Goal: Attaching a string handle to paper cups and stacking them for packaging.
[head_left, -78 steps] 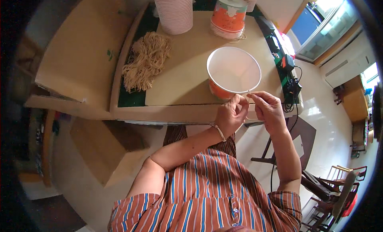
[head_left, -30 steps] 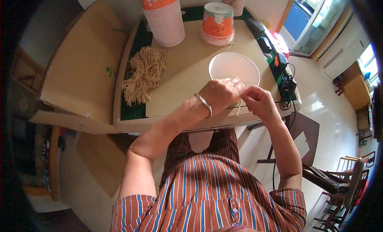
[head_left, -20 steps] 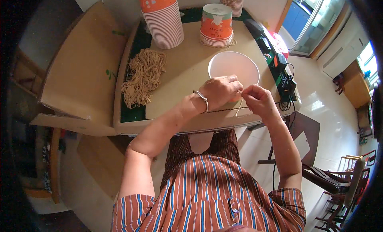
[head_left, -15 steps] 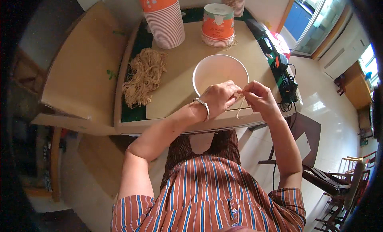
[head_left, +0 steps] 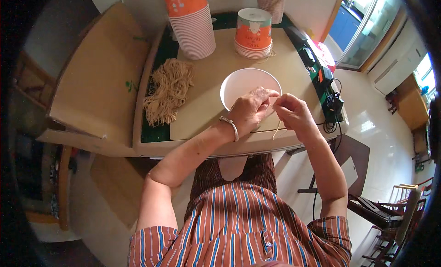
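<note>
Near tub [head_left: 233,89]: paper-like, smooth inside, soft sheen
Upturned tubs [head_left: 254,35]: printed paper look, smooth
Tall tub stack [head_left: 195,37]: paper look, finely ridged
Cord [head_left: 277,129]: fibrous, matt
Cord bundle [head_left: 167,90]: rough, fibrous, matt
Carton [head_left: 94,74]: plain cardboard, matt
Green tabletop [head_left: 154,133]: felt-like, matt
Bangle [head_left: 235,129]: metal look, smooth, shiny
Striped shirt [head_left: 239,221]: soft cloth, matt
Floor [head_left: 367,111]: smooth, glossy, tile-like
Power adapter [head_left: 325,77]: plastic look

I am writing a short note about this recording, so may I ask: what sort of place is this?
Probably a room in a home, used for handwork. The heap of pale cord and tall stack of paper buckets suggest handwork; blue cabinets beyond the doorway suggest a kitchen.
</note>
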A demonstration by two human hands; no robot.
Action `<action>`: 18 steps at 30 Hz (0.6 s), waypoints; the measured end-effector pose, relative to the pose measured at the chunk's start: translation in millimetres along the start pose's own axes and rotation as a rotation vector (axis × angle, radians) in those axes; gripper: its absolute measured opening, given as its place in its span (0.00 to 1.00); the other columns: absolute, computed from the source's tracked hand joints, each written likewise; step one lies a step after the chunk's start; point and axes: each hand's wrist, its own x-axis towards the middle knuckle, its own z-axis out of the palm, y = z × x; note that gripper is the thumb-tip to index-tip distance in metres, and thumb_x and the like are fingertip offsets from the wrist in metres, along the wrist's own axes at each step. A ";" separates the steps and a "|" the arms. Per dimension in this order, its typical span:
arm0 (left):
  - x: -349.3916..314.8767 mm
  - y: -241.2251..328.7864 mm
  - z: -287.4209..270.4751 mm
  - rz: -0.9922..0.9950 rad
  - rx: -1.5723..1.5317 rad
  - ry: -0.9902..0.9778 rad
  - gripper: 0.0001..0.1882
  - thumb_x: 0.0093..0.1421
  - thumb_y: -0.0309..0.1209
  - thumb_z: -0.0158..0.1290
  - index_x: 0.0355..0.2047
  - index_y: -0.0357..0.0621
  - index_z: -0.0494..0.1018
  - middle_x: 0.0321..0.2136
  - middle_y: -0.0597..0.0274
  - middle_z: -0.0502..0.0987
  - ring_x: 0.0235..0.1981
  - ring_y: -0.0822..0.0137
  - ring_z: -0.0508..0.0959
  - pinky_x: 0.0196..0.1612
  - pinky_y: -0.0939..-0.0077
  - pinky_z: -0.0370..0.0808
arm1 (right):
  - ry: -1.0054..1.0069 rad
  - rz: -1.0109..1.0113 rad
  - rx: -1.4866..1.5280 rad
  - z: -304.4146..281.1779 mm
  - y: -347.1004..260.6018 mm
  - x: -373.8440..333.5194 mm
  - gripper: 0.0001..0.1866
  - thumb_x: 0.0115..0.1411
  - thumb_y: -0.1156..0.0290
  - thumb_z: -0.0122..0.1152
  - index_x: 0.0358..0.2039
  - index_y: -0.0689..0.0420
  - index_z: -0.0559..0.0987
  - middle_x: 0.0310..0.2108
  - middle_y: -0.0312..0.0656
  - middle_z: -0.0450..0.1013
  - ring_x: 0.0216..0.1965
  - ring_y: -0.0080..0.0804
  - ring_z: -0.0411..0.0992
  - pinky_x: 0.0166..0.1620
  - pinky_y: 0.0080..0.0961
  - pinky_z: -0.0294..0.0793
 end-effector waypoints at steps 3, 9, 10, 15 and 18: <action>1.0 2.6 -0.9 0.005 -0.044 0.021 0.21 0.59 0.17 0.51 0.53 0.47 0.73 0.36 0.59 0.76 0.37 0.65 0.79 0.45 0.72 0.77 | -0.004 0.006 0.034 -1.9 1.5 1.2 0.03 0.63 0.72 0.59 0.35 0.55 0.79 0.20 0.27 0.67 0.18 0.10 0.59 0.18 0.12 0.56; 7.5 -4.0 6.8 0.029 -0.048 0.048 0.21 0.59 0.17 0.51 0.53 0.47 0.73 0.37 0.58 0.76 0.37 0.64 0.79 0.45 0.71 0.77 | 0.029 0.048 0.099 0.7 4.0 0.1 0.02 0.63 0.72 0.60 0.36 0.54 0.79 0.21 0.25 0.65 0.17 0.08 0.55 0.18 0.12 0.49; 8.1 -4.5 7.6 0.033 -0.026 0.068 0.21 0.58 0.18 0.52 0.52 0.47 0.73 0.36 0.59 0.75 0.36 0.64 0.79 0.44 0.70 0.77 | 0.036 0.055 0.078 2.6 4.2 0.6 0.03 0.63 0.72 0.60 0.37 0.55 0.79 0.20 0.25 0.65 0.17 0.08 0.55 0.18 0.12 0.49; 8.3 -2.8 13.1 -0.078 0.119 0.149 0.13 0.57 0.22 0.56 0.43 0.44 0.73 0.36 0.57 0.75 0.34 0.60 0.79 0.41 0.65 0.77 | -0.014 0.068 0.155 -1.4 9.5 2.7 0.03 0.63 0.70 0.62 0.36 0.54 0.80 0.21 0.28 0.69 0.16 0.10 0.57 0.17 0.12 0.54; 6.9 0.6 9.6 -0.101 0.282 0.122 0.08 0.57 0.26 0.58 0.37 0.43 0.73 0.36 0.56 0.76 0.34 0.54 0.80 0.39 0.61 0.77 | -0.005 0.060 0.180 -1.7 12.1 2.3 0.03 0.63 0.70 0.62 0.36 0.55 0.80 0.21 0.29 0.70 0.15 0.10 0.57 0.17 0.13 0.53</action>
